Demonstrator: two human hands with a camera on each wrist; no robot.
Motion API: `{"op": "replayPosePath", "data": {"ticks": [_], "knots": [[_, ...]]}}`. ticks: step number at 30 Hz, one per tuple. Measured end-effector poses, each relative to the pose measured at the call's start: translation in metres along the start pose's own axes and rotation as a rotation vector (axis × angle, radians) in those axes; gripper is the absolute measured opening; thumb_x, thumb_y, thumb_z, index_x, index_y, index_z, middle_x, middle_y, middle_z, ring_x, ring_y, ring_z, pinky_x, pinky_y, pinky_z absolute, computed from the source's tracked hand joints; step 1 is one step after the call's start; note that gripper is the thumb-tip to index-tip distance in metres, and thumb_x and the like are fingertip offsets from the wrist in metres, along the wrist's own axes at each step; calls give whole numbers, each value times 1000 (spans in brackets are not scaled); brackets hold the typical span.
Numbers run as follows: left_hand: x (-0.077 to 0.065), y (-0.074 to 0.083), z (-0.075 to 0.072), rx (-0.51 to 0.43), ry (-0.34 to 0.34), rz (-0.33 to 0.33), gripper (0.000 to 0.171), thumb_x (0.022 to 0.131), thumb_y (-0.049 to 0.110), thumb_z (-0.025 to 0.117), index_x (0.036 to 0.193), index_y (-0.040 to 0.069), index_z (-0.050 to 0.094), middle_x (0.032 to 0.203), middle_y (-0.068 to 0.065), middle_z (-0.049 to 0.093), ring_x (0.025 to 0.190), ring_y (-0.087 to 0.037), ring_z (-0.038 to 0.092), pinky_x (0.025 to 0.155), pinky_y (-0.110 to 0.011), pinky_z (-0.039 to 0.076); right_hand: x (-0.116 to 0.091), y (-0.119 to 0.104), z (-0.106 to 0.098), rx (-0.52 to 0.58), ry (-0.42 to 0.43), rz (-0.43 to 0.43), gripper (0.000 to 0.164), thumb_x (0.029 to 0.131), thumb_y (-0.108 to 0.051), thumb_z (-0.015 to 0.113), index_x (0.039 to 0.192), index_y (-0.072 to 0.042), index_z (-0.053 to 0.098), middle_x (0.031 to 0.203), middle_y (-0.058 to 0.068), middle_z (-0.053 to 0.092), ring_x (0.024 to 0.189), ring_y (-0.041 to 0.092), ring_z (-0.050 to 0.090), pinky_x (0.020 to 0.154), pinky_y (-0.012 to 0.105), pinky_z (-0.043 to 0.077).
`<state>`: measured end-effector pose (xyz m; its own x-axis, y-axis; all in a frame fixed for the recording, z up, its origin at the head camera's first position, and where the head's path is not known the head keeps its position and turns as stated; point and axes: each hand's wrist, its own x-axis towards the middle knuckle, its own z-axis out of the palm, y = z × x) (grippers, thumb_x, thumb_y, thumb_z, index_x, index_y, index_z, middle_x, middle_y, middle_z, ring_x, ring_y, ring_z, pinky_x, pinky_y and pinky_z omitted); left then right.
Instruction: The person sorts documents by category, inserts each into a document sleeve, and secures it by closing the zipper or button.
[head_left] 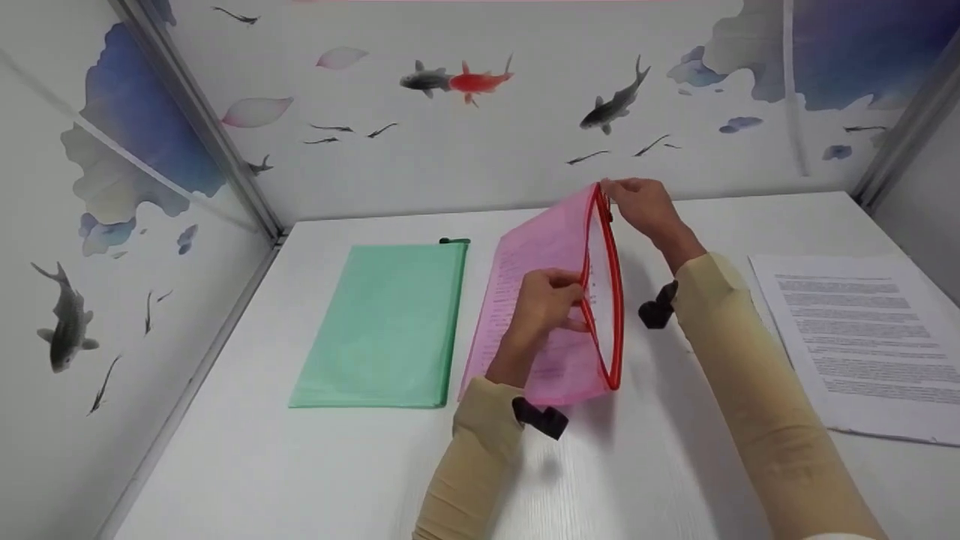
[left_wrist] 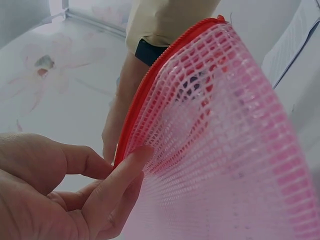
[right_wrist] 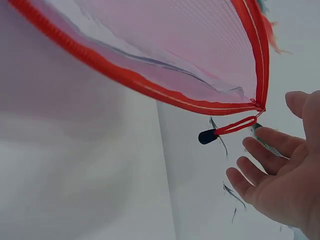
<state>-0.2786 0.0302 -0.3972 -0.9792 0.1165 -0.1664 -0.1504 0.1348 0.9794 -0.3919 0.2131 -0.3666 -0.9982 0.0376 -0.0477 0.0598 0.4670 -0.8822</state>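
Two hands on pink mesh zip pouch (head_left: 551, 300) | left hand (head_left: 544, 304) grip pinched on near zipper edge, mouth held agape | right hand (head_left: 641, 206) grip relaxed apart beside far zipper end, steadying | printed sheets seen inside

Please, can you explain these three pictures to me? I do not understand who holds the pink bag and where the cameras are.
No machine here: a person works with two bare hands. One camera sits on the head, one on each wrist. In the head view, the left hand pinches one edge of the open mouth of a pink mesh pouch with a red zipper. The right hand is at the far end, by the zipper pull; its fingers look relaxed. On the white table lie a green pouch and printed sheets.
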Motion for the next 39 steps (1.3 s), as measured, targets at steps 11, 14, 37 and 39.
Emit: {"op": "replayPosePath", "data": {"ticks": [11,14,37,39], "knots": [[-2,-7,7,38,-32,-3,22,96,10,63,116,4,71,96,-7,69,83,-19,70,61,-35,63,2,8,3,-81,-30,3,65,99,-59,47,127,-3,63,126,16,62,126,33,53,113,53,39],[-1,-10,12,53,-41,-16,20,96,7,63,113,2,72,93,-8,69,80,-18,68,60,-35,63,1,12,3,-102,3,1,55,100,-56,48,97,-4,63,83,6,56,90,24,50,92,44,43],[9,-33,30,213,-132,-47,12,89,-3,66,99,-2,74,78,-7,67,67,-22,72,54,-33,62,0,7,-4,79,32,165,50,98,-42,58,124,1,62,103,7,68,75,10,71,74,27,63],[10,-34,30,238,-135,-50,12,90,-2,66,99,-2,73,77,-7,66,65,-21,70,55,-34,62,0,5,-4,117,16,198,50,98,-41,59,127,0,60,107,7,67,76,10,72,76,28,63]]}}
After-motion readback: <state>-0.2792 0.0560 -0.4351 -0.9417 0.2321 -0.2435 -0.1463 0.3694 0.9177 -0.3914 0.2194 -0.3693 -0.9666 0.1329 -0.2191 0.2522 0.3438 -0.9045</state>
